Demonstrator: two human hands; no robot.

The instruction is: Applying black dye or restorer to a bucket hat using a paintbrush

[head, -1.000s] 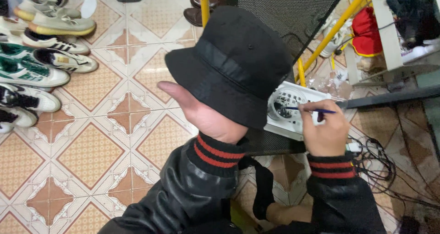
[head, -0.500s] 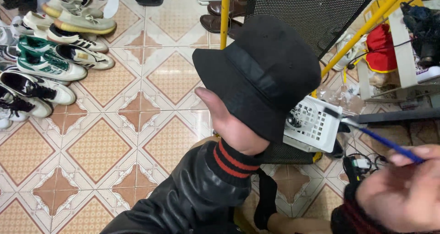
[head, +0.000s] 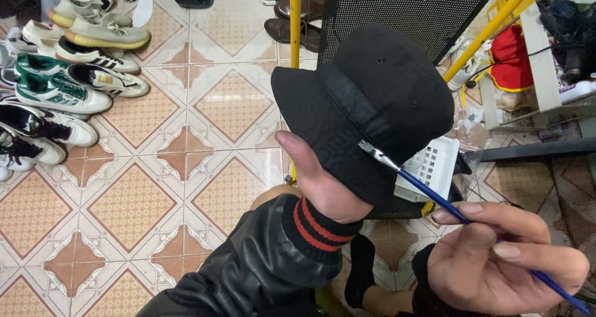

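Left hand (head: 323,190) gripped black bucket hat (head: 372,106) from inside; right hand (head: 496,261) pinched blue paintbrush (head: 434,196), bristles touching hat.

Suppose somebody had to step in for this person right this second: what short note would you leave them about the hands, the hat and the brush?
Left hand: inside the black bucket hat, holding it up, thumb on the brim.
Right hand: fingers pinch a blue-handled fine paintbrush; its tip meets the hat's band.
Nearby: white slotted basket behind the hat, sneakers lined up on the tiled floor.
Done: no paint or marks visible on the hat.
Left: can't tell from this view.
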